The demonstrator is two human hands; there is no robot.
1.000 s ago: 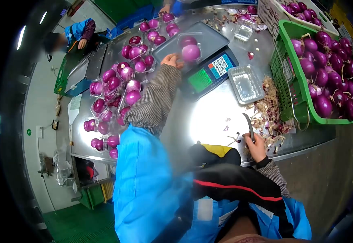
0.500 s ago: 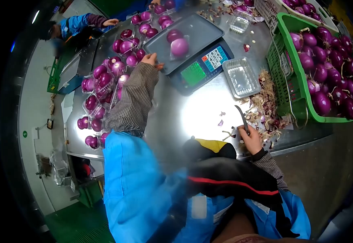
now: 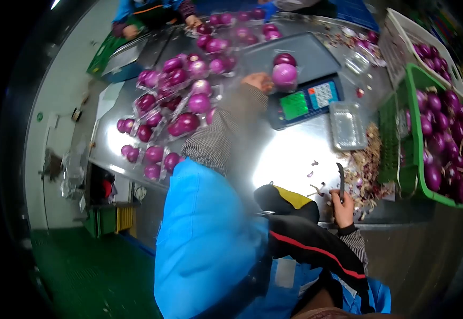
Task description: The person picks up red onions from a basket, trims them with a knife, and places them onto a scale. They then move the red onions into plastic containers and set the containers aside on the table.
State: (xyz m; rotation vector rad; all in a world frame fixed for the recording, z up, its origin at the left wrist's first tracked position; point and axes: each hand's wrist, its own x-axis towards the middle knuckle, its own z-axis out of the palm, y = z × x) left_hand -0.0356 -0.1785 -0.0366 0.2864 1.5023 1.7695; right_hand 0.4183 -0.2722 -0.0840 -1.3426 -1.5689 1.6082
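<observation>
Currently, the packed onions (image 3: pixel 284 76) sit on the scale (image 3: pixel 317 56) immediately right of the nearer left hand (image 3: pixel 258 81), long axis pointing away from the body, left fingers partly curled, any hold indeterminable; the right hand (image 3: pixel 343 210) grips a knife (image 3: pixel 341 178).

Your left sleeve (image 3: pixel 199 228) is bright blue, and its cuff (image 3: pixel 210 141) has a small check of dark and light. The black cloth (image 3: pixel 314 236) on you carries one red stripe. Your knife (image 3: pixel 341 178) is dark. The scale (image 3: pixel 280 121) is dark blue, with grey tray (image 3: pixel 319 53), bright green screen (image 3: pixel 294 105) and pale blue keypad (image 3: pixel 324 94). The onions (image 3: pixel 284 76) are purple, some darker. One crate (image 3: pixel 415 117) is green, the table (image 3: pixel 279 170) is silver.
</observation>
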